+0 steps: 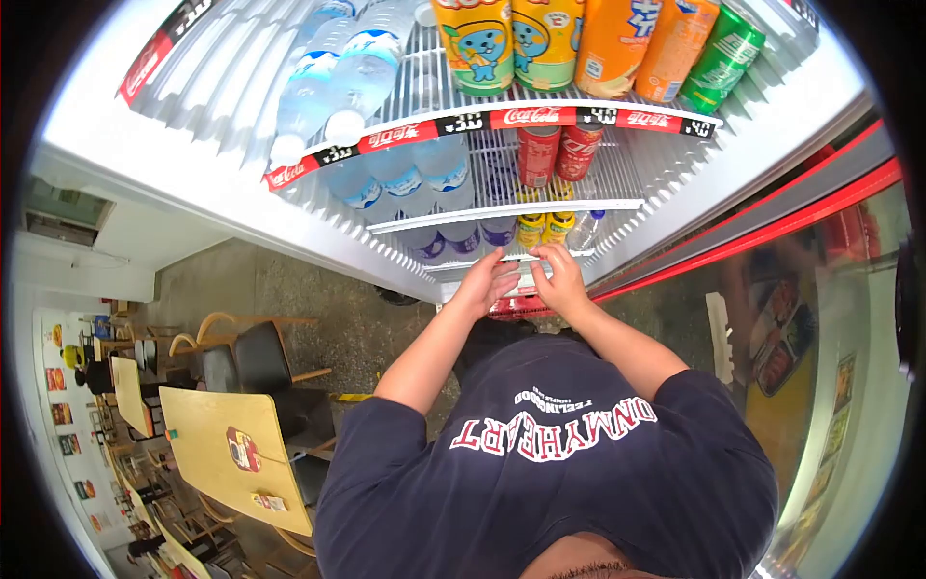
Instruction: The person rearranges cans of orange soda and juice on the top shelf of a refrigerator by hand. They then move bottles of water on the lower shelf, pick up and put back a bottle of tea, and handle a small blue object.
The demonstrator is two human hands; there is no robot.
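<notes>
Both hands reach into the low part of an open drinks fridge, close to each other. My left hand (pixel 486 283) has its fingers stretched out and slightly apart, with nothing seen in it. Beside it, my right hand (pixel 561 280) is half curled, thumb and fingers apart. The fingertips of both overlap the front of the lower shelf in this view. Just beyond them stand small yellow-labelled bottles (pixel 531 232), a clear bottle with a blue cap (pixel 586 232) and bottles with purple labels (pixel 461 239).
Above, a shelf edge (pixel 540 117) with red labels and price tags crosses the fridge. Red cola cans (pixel 537 156), water bottles (pixel 371 63) and orange bottles (pixel 612 48) fill the shelves. The fridge door (pixel 772 207) stands open at right. A wooden table (pixel 217 434) and chairs (pixel 262 355) are at left.
</notes>
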